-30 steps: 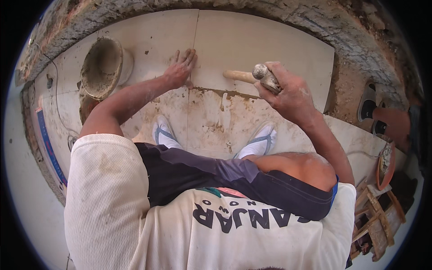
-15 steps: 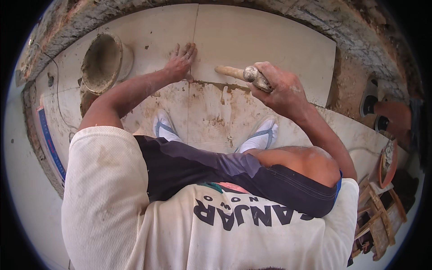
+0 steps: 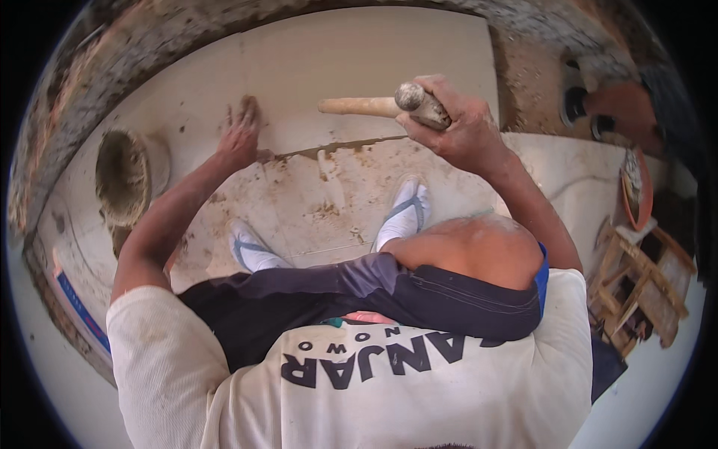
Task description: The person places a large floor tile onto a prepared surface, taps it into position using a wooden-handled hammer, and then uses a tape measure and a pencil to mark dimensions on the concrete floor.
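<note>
My left hand (image 3: 241, 135) lies flat, fingers spread, on the far pale floor tile (image 3: 336, 67), just above the mortar-filled joint (image 3: 329, 148). My right hand (image 3: 456, 123) grips a hammer at its metal head (image 3: 410, 96), and the wooden handle (image 3: 355, 107) points left over the same tile. The near tile (image 3: 299, 194) is smeared with brown mortar. I crouch on it with both feet in white sandals (image 3: 404, 213).
A mortar-caked bucket (image 3: 123, 176) stands at the left. A rough mortar bed (image 3: 112, 52) borders the tiles at the back. At the right are an orange pan (image 3: 636, 187) and a wooden stool (image 3: 636, 284). A blue-and-white strip (image 3: 78, 307) lies at the lower left.
My right hand has raised the hammer a little, its handle still pointing left. My left hand stays flat on the far tile. My head has shifted, so the view has moved.
</note>
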Motion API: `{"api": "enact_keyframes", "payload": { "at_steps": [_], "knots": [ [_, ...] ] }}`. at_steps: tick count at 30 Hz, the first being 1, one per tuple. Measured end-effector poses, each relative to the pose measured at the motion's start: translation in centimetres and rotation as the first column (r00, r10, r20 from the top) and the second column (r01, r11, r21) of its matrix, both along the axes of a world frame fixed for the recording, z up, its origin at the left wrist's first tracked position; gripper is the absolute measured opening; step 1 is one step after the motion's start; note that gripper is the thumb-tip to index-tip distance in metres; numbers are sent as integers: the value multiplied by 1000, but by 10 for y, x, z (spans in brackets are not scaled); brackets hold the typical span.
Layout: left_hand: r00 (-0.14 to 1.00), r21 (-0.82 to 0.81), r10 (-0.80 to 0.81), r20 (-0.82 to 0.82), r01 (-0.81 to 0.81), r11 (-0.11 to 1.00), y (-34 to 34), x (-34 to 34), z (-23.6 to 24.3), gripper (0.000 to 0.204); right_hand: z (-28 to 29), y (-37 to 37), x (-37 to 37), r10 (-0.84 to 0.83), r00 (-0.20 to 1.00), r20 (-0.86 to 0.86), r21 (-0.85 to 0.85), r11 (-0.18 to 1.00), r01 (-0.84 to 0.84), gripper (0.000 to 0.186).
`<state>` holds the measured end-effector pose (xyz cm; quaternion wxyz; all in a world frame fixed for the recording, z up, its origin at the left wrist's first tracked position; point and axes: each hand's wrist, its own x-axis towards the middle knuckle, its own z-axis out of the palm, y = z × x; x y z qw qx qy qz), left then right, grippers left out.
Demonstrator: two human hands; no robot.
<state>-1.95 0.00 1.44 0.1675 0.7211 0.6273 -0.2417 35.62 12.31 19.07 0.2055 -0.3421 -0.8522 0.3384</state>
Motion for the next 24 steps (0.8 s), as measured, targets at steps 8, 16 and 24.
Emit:
{"api": "enact_keyframes", "payload": {
  "at_steps": [8,16,24],
  "knots": [
    [914,286,-205,349,105,952,84,130,-40,115,44,29,145,-621,780,78,132,782,609,42],
    [932,157,-143,332,95,983,122,236,-26,135,53,4,189,-737,675,33,151,671,726,40],
    [933,89,-113,341,87,992,120,239,-19,136,27,-17,189,-719,660,221,159,694,703,37]
  ]
}}
